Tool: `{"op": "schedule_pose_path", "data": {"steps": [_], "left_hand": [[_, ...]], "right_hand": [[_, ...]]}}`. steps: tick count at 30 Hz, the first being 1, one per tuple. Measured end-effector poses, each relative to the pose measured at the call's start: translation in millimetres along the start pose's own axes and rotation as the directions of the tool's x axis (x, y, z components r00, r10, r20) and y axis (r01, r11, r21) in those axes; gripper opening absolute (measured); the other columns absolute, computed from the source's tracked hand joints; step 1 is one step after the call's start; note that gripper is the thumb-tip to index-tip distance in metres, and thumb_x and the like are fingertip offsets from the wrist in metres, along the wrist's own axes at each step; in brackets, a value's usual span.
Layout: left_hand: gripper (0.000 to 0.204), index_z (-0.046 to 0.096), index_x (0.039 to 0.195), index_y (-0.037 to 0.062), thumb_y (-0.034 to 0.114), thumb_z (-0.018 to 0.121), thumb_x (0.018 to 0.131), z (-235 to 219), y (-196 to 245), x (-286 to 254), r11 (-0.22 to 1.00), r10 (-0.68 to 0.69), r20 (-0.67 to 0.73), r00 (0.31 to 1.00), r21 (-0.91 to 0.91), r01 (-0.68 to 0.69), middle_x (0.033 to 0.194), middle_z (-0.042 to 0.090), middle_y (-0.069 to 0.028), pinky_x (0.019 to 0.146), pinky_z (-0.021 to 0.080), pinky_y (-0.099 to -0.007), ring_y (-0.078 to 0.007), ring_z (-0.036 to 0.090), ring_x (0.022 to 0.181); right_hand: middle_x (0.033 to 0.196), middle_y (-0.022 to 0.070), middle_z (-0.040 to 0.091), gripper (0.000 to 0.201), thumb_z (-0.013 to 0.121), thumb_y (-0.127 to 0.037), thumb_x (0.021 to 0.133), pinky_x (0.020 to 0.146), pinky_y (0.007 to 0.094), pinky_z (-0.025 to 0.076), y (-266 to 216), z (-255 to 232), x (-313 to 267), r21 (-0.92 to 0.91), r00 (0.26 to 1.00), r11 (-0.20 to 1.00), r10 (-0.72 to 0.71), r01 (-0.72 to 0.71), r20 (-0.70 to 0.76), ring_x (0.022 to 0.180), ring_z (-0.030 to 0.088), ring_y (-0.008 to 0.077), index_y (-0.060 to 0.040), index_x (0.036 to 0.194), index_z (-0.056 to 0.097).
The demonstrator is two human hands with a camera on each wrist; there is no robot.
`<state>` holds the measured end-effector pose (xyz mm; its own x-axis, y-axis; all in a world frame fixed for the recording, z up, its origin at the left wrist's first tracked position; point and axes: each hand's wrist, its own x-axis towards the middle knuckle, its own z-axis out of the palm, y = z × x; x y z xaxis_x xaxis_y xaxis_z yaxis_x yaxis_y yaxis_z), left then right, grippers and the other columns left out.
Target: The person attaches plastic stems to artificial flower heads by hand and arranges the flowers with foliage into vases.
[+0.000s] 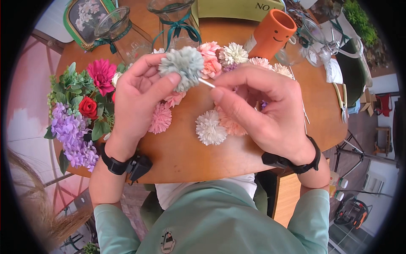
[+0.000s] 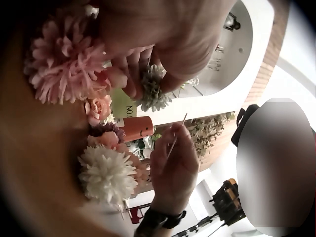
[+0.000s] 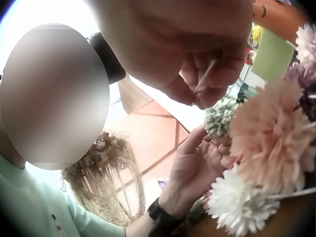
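A grey-blue pompom flower is pinched between the thumb and fingers of my left hand. In my right hand, thumb and index finger hold a thin white stick, whose far end lies at the flower's right side; whether it touches the flower cannot be told. The left wrist view shows the flower under the left hand, and the stick across the right hand. In the right wrist view the flower is beside the left palm.
Pink flowers and a white flower lie below the hands. At the left is a mixed bouquet. Glass vases, an orange smiling cup and a green box stand behind; pliers lie at the right.
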<state>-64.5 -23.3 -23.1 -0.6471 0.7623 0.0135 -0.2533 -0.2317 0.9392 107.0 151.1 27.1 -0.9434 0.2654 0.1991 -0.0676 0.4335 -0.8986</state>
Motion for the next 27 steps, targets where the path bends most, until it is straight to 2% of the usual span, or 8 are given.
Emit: {"op": "schedule_pose_path", "data": {"steps": [2, 9, 11, 18, 20, 22, 24, 27], "left_hand": [[0.035, 0.063, 0.128, -0.005, -0.008, 0.07, 0.094, 3.0, -2.6, -4.0, 0.955, 0.19, 0.049, 0.98, 0.221, -0.197, 0.121, 0.071, -0.0106, 0.088, 0.059, -0.03, -0.0162, 0.07, 0.107], [0.044, 0.059, 0.134, -0.0058, -0.006, 0.071, 0.092, 2.7, -1.5, -11.8, 0.774, 0.308, 0.27, 0.912, 0.486, -0.405, 0.13, 0.061, -0.0129, 0.106, 0.05, -0.0344, -0.0201, 0.063, 0.12], [0.05, 0.064, 0.132, -0.0046, -0.007, 0.079, 0.084, 11.7, 2.2, -10.7, 0.778, 0.427, 0.288, 0.857, 0.366, -0.51, 0.122, 0.063, -0.0082, 0.085, 0.05, -0.0245, -0.0124, 0.062, 0.105], [0.052, 0.061, 0.137, -0.0038, -0.007, 0.077, 0.088, 5.8, 1.7, -10.1, 0.737, 0.41, 0.251, 0.877, 0.476, -0.481, 0.126, 0.065, -0.0087, 0.09, 0.053, -0.0264, -0.0126, 0.064, 0.109], [0.056, 0.056, 0.142, -0.0042, -0.008, 0.074, 0.09, 16.3, 3.8, -12.9, 0.949, 0.23, 0.216, 0.949, 0.165, -0.268, 0.133, 0.065, -0.0113, 0.097, 0.056, -0.0302, -0.0146, 0.066, 0.118], [0.057, 0.055, 0.144, -0.0044, -0.008, 0.073, 0.09, 13.3, -1.7, -13.9, 0.964, 0.181, 0.227, 0.957, 0.151, -0.218, 0.135, 0.065, -0.012, 0.1, 0.056, -0.0315, -0.0159, 0.066, 0.121], [0.058, 0.053, 0.145, -0.0045, -0.009, 0.073, 0.09, 10.7, -0.9, -15.5, 0.977, 0.129, 0.24, 0.962, 0.138, -0.165, 0.137, 0.065, -0.0128, 0.102, 0.057, -0.0328, -0.0172, 0.066, 0.124], [0.053, 0.056, 0.141, -0.0047, -0.009, 0.072, 0.09, 8.2, 4.2, -17.4, 0.957, -0.003, 0.179, 0.984, 0.285, -0.049, 0.137, 0.065, -0.0133, 0.101, 0.057, -0.0318, -0.017, 0.065, 0.125]], "right_hand": [[0.092, 0.0022, 0.071, 0.009, 0.071, -0.001, 0.099, 0.064, 0.0213, 0.048, 5.7, 7.2, 5.6, 0.224, 0.993, 0.971, 0.098, -0.082, -0.064, 0.074, 0.063, 0.004, 0.0041, 0.106, 0.073], [0.123, 0.0043, 0.064, 0.011, 0.069, -0.004, 0.102, 0.081, 0.0227, 0.052, 36.2, 23.7, 11.0, 0.63, 0.997, 0.773, 0.082, -0.073, 0.016, 0.094, 0.063, 0.0066, 0.0035, 0.11, 0.069], [0.123, 0.0035, 0.063, 0.011, 0.069, -0.004, 0.103, 0.082, 0.0228, 0.052, 33.7, 16.7, 12.2, 0.644, 0.995, 0.759, 0.094, -0.098, 0.04, 0.095, 0.063, 0.0064, 0.0033, 0.112, 0.068], [0.124, 0.0029, 0.063, 0.011, 0.066, -0.006, 0.105, 0.087, 0.0248, 0.052, 49.5, 9.7, 12.3, 0.674, 0.988, 0.733, -0.016, -0.091, 0.152, 0.104, 0.061, 0.0057, 0.0018, 0.113, 0.067], [0.127, 0.0043, 0.064, 0.011, 0.065, -0.006, 0.106, 0.089, 0.0256, 0.051, 45.9, 9.9, 10.2, 0.695, 0.986, 0.711, -0.007, -0.111, 0.165, 0.105, 0.061, 0.0061, 0.0017, 0.113, 0.066], [0.13, 0.0057, 0.064, 0.011, 0.064, -0.006, 0.106, 0.09, 0.0263, 0.051, 42.8, 10.6, 11.0, 0.715, 0.984, 0.687, -0.001, -0.131, 0.181, 0.107, 0.061, 0.0064, 0.0016, 0.113, 0.066], [0.143, 0.0225, 0.063, 0.009, 0.063, -0.01, 0.106, 0.101, 0.0356, 0.052, 40.6, 12.1, 12.6, 0.661, 0.987, 0.75, -0.076, -0.039, 0.144, 0.127, 0.061, 0.0204, -0.0015, 0.107, 0.065], [0.148, 0.0272, 0.058, 0.008, 0.063, -0.01, 0.105, 0.102, 0.0371, 0.053, 36.8, 8.4, 14.4, 0.621, 0.987, 0.784, -0.094, -0.01, 0.134, 0.133, 0.058, 0.0245, -0.0019, 0.106, 0.065]]}}
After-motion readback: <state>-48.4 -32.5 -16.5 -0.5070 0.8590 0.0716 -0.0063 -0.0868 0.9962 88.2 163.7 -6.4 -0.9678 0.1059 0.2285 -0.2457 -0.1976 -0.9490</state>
